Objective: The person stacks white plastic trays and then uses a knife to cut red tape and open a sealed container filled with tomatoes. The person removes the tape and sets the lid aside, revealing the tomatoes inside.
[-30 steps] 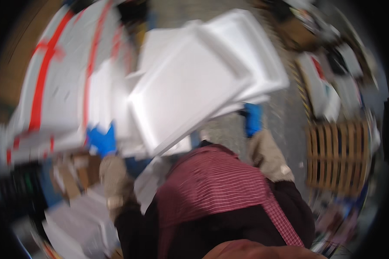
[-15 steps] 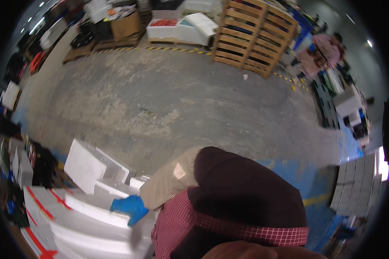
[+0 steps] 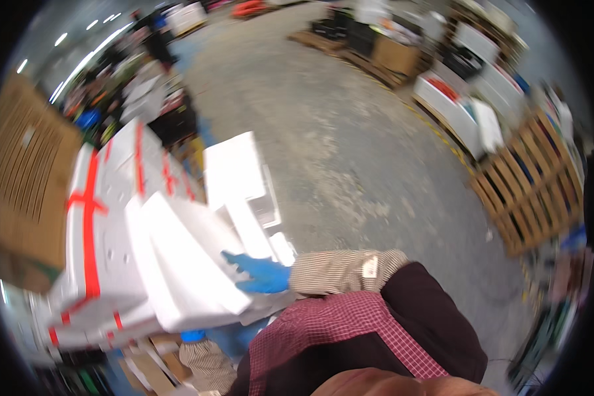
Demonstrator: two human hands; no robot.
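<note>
An open white foam box (image 3: 188, 254) lies tilted in front of me on the left, blurred by motion. My right hand (image 3: 261, 272), in a blue glove, reaches over its right end with fingers spread; the fingertips overlap the box's inner side. Below the box's lower edge, a strip of blue glove shows my left hand (image 3: 193, 336) at the end of a striped sleeve. Its fingers are hidden by the box. Just beyond stand more white foam boxes (image 3: 234, 165). To the left are white foam boxes closed with red tape (image 3: 115, 241).
A brown cardboard sheet with slots (image 3: 30, 171) stands at far left. Opened cardboard (image 3: 148, 371) lies below the boxes. Wooden pallets (image 3: 531, 181) stand upright at right, near foam boxes with red contents (image 3: 442, 89). Yellow-black tape (image 3: 435, 135) marks the grey floor.
My view has swung left, bringing the red-taped boxes and cardboard sheet into sight. The open foam box is now tilted more steeply. My right hand's fingers have spread, and my left sleeve has appeared.
</note>
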